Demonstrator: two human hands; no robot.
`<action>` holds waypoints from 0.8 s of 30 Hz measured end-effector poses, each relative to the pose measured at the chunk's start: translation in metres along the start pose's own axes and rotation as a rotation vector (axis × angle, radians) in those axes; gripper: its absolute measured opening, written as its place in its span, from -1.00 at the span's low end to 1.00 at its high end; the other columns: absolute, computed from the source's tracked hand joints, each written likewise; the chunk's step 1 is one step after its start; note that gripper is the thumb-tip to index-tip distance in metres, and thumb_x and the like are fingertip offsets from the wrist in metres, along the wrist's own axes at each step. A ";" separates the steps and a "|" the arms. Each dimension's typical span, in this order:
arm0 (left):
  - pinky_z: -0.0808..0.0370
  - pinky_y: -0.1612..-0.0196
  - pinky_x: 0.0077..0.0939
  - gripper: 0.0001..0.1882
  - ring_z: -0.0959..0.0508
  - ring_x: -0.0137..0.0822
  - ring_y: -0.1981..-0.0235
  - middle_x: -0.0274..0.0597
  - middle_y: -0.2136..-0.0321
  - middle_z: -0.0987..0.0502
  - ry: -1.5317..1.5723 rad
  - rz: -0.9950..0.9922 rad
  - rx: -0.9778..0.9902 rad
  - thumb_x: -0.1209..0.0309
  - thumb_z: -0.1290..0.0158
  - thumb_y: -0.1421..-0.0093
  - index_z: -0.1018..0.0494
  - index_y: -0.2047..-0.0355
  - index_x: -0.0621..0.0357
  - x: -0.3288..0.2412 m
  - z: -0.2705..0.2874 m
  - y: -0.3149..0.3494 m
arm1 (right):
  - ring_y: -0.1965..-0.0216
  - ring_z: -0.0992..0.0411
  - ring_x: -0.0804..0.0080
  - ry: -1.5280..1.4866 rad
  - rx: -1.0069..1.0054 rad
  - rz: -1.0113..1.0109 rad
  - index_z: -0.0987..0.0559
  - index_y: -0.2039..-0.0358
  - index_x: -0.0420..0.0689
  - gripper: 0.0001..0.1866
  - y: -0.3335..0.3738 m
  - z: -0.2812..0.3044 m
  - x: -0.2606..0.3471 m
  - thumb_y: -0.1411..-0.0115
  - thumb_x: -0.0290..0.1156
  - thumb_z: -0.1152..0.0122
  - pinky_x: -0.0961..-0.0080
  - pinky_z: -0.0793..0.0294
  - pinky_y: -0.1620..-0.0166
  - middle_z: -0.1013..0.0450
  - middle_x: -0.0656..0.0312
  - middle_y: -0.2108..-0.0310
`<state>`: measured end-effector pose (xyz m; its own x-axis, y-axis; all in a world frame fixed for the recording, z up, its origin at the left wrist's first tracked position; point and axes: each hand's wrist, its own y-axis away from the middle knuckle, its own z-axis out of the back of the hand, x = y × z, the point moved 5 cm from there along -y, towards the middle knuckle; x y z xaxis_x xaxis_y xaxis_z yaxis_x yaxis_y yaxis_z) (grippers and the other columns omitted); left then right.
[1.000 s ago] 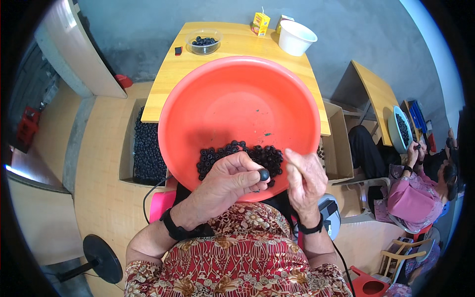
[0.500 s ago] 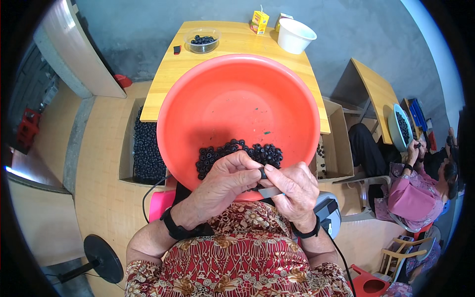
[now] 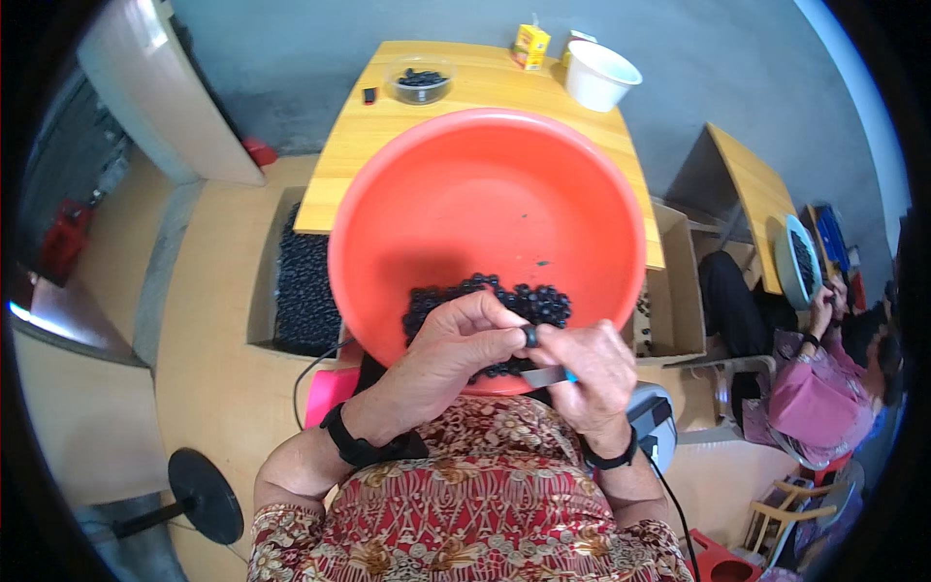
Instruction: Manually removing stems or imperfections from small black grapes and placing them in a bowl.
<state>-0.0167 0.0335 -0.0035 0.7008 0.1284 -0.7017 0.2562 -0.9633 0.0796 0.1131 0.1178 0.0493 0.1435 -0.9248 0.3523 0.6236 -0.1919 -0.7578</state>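
Above the near rim of a big red-orange basin (image 3: 490,199), my two hands meet at a small round black part (image 3: 529,336). My left hand (image 3: 441,347) pinches it between thumb and forefinger. Closed at the other side of the part, my right hand (image 3: 593,376) holds a small knife. Its flat grey blade (image 3: 544,376) points left below the black part, and a bit of blue shows by the fingers; the rest of the handle is hidden. Many similar black parts (image 3: 436,301) lie heaped in the basin's near side, partly behind my hands.
The basin overlaps a yellow wooden table (image 3: 349,145) bearing a clear bowl (image 3: 420,92) of black pieces, a white tub (image 3: 601,78) and a yellow carton (image 3: 530,47). Boxes flank it, the left one full of black parts (image 3: 308,281). At right sits a co-worker (image 3: 819,393).
The whole view has shifted slightly, so things appear farther right. My right fingers have moved a little around the knife, and some blue now shows. My left hand keeps its pinch.
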 end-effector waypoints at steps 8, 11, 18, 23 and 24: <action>-0.48 0.15 -0.66 -0.88 -0.55 -0.53 0.28 -0.25 0.30 -0.60 -0.772 -0.686 -0.665 0.63 -0.14 -0.15 -0.51 0.30 0.20 -0.142 0.066 0.081 | 0.41 -0.45 0.18 -0.109 -0.127 -0.284 -0.50 0.32 -0.27 -0.85 0.012 0.009 -0.026 -0.12 -0.51 -0.23 0.38 -0.43 0.32 -0.48 0.07 0.43; -0.44 0.06 -0.54 -0.75 -0.55 -0.44 0.17 -0.25 0.26 -0.58 -1.125 -0.525 -0.873 0.56 -0.13 -0.17 -0.52 0.11 0.19 -0.161 0.126 0.093 | 0.41 -0.45 0.25 -0.172 -0.058 -0.340 -0.53 0.32 -0.30 -0.91 0.006 0.002 -0.025 -0.17 -0.55 -0.15 0.42 -0.42 0.33 -0.48 0.08 0.44; -0.45 -0.03 -0.36 -0.71 -0.55 -0.21 0.06 -0.10 0.12 -0.58 -1.529 -0.642 -0.442 0.58 -0.14 -0.07 -0.55 0.16 0.19 -0.113 0.013 0.065 | 0.43 -0.49 0.41 -0.486 0.190 -0.617 -0.58 0.25 -0.33 -0.85 0.012 -0.021 -0.025 -0.26 -0.50 -0.12 0.51 -0.45 0.34 -0.51 0.13 0.43; -0.47 -0.01 -0.32 -0.69 -0.57 -0.12 0.09 -0.09 0.17 -0.59 -1.411 -0.608 -0.039 0.54 -0.26 0.01 -0.56 0.20 0.19 -0.059 -0.026 0.023 | 0.43 -0.50 0.26 -0.483 0.255 -0.507 -0.57 0.23 -0.31 -0.85 0.009 -0.023 -0.016 -0.20 -0.54 -0.16 0.41 -0.47 0.34 -0.51 0.05 0.43; -0.47 0.00 -0.31 -0.72 -0.57 -0.12 0.10 -0.10 0.18 -0.59 -1.398 -0.608 -0.022 0.54 -0.25 0.00 -0.56 0.22 0.20 -0.056 -0.027 0.020 | 0.43 -0.50 0.26 -0.481 0.249 -0.513 -0.57 0.23 -0.31 -0.85 0.007 -0.023 -0.016 -0.20 -0.54 -0.16 0.41 -0.47 0.34 -0.51 0.05 0.43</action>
<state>-0.0326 0.0138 0.0562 -0.6796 0.1604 -0.7158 0.2829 -0.8430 -0.4575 0.0979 0.1239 0.0256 0.0724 -0.4819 0.8732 0.8501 -0.4281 -0.3067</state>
